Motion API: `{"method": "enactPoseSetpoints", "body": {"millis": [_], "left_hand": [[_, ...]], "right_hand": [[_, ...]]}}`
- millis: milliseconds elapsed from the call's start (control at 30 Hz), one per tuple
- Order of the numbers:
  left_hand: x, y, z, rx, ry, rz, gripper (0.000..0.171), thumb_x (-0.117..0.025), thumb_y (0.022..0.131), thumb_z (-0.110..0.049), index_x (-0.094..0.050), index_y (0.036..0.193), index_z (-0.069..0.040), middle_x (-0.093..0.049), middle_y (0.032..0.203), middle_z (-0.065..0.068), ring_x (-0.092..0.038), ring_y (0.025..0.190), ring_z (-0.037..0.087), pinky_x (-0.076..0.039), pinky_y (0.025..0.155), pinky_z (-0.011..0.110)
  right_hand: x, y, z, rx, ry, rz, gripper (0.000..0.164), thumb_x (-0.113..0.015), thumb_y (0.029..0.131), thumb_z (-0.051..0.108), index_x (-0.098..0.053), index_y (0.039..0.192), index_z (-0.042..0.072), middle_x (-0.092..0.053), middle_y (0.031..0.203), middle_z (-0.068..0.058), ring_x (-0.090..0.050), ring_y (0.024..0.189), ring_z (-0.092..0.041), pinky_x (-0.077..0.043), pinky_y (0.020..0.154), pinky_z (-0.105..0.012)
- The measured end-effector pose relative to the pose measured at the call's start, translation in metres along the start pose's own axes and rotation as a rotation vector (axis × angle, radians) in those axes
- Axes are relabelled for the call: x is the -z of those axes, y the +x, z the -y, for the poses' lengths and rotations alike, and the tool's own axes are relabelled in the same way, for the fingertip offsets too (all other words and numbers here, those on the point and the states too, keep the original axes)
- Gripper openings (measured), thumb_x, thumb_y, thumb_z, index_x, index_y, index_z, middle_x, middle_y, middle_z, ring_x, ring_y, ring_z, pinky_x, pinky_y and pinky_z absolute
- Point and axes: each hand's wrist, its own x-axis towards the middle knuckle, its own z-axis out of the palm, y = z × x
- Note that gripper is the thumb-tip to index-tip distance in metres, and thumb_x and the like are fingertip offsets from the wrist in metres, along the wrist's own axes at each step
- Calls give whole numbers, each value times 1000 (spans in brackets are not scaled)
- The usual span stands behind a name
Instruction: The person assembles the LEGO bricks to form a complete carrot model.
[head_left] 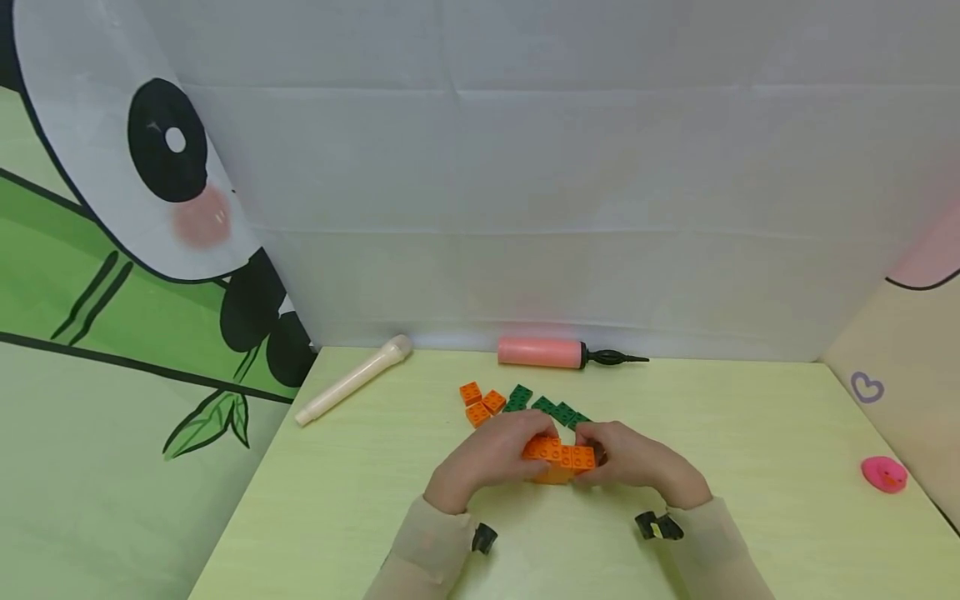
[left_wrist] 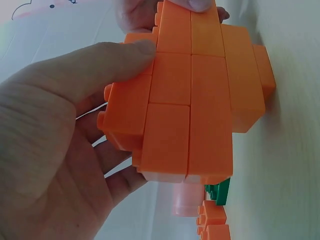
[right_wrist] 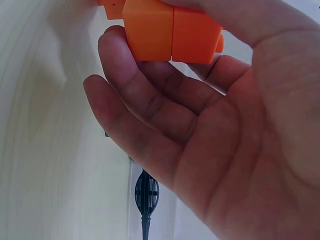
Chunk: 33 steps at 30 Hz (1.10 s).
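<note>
A built block of orange toy bricks (head_left: 546,450) is held between both hands near the middle of the table. My left hand (head_left: 495,454) grips its left end, the thumb lying along the near face in the left wrist view, where the joined bricks (left_wrist: 192,100) fill the middle. At the right end, my right hand (head_left: 633,457) pinches the block between thumb and fingers; the right wrist view shows the end bricks (right_wrist: 150,32) at the top. Just beyond the hands lie a few loose orange bricks (head_left: 477,414) and several green bricks (head_left: 555,408), partly hidden.
Along the back edge lies a pink hand pump (head_left: 540,352) with a black nozzle. A pale stick (head_left: 352,382) with a rounded end slants at the back left. On the right sits a pink toy duck (head_left: 885,474). White sheeting (head_left: 525,208) rises behind the table.
</note>
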Motion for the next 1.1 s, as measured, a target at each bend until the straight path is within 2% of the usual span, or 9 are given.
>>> {"method": "enactPoseSetpoints", "body": {"millis": [133, 233, 300, 367, 467, 567, 767, 900, 1100], "left_hand": [[1, -2, 6, 7, -64, 16, 27, -80, 93, -24, -70, 117, -19, -64, 109, -14, -56, 91, 6, -48, 84, 23], [4, -5, 12, 31, -169, 16, 30, -76, 97, -36, -70, 120, -18, -65, 110, -15, -58, 94, 5, -50, 87, 26], [8, -8, 17, 56, -221, 0, 33, -70, 101, -42, -71, 122, -16, -66, 106, -14, -60, 92, 6, -52, 87, 29], [12, -11, 22, 91, -223, -42, 32, -63, 105, -41, -71, 123, -15, -67, 105, -13, -61, 92, 7, -53, 88, 32], [15, -14, 30, 147, -130, -128, 24, -58, 109, -27, -71, 123, -12, -69, 107, -6, -63, 93, 12, -54, 89, 36], [16, -17, 38, 214, 5, -194, 20, -61, 106, -11, -70, 123, -7, -70, 117, 3, -66, 104, 21, -54, 95, 42], [11, -20, 52, 333, 182, -160, 28, -64, 101, -2, -66, 129, 0, -69, 124, 16, -65, 115, 34, -51, 101, 49], [9, -20, 56, 328, 213, -149, 25, -66, 99, -1, -67, 124, 0, -70, 115, 13, -65, 105, 32, -53, 95, 47], [11, -23, 55, 309, 163, -127, 26, -73, 91, 4, -71, 116, -5, -69, 107, 7, -63, 96, 24, -54, 90, 43]], "right_hand": [[-1, 0, -2, 1, -3, 0, 30, -87, 85, 12, -58, 93, 13, -56, 78, 7, -52, 67, -9, -45, 62, -24], [-1, 0, -3, -5, -6, 1, 30, -87, 85, 12, -58, 93, 14, -54, 77, 7, -51, 67, -8, -44, 61, -24], [-1, 0, -3, -13, -10, 2, 30, -87, 85, 13, -58, 93, 14, -54, 77, 7, -51, 67, -8, -43, 62, -24], [-1, 0, -3, -23, -13, 2, 30, -87, 85, 14, -57, 93, 14, -54, 78, 7, -51, 68, -8, -44, 63, -24], [-1, 1, -3, -38, -20, 4, 31, -87, 85, 15, -57, 93, 14, -55, 79, 7, -52, 70, -9, -44, 64, -25], [-1, 1, -3, -48, -26, 4, 31, -87, 85, 15, -57, 94, 15, -56, 80, 8, -52, 71, -9, -44, 64, -25], [-1, 1, -3, -46, -24, 5, 31, -87, 85, 15, -57, 93, 15, -57, 81, 7, -52, 71, -9, -45, 64, -25], [-1, 1, -2, -40, -19, 5, 31, -87, 85, 15, -57, 93, 15, -57, 82, 7, -53, 72, -9, -46, 65, -25], [-1, 1, -2, -39, -24, 3, 31, -87, 86, 15, -57, 93, 15, -57, 82, 8, -54, 73, -10, -47, 66, -25]]}}
